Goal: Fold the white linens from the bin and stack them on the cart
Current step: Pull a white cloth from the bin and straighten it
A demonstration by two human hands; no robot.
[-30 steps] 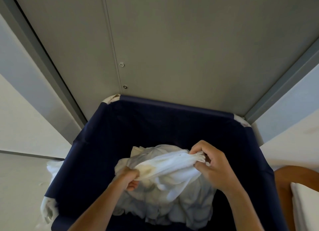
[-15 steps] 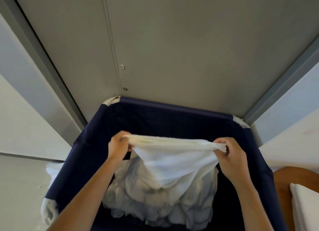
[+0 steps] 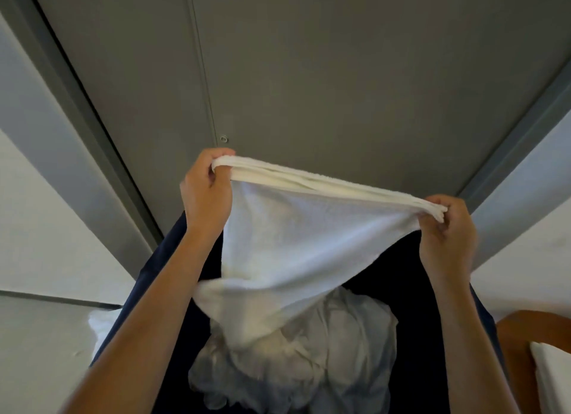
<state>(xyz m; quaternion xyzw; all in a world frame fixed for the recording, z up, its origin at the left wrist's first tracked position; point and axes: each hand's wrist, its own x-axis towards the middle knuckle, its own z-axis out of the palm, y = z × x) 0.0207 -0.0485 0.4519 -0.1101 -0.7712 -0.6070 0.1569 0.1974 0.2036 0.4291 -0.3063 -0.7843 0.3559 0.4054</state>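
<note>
A white towel (image 3: 296, 243) hangs stretched between my two hands above the dark blue bin (image 3: 414, 336). My left hand (image 3: 207, 194) grips its top left corner, high up in front of the grey wall panel. My right hand (image 3: 448, 231) grips the top right corner, a little lower. The towel's top edge is bunched into a taut band and its lower end droops onto the heap of crumpled white linens (image 3: 296, 361) lying in the bin.
A grey panelled wall (image 3: 340, 73) stands right behind the bin. At the lower right is a brown wooden edge (image 3: 519, 345) with a folded white linen (image 3: 553, 379) on it. A white cloth (image 3: 99, 324) pokes out at the bin's left side.
Both hands have lifted the towel out of the heap, spread apart and risen well above the bin's rim. The towel now hangs open between them.
</note>
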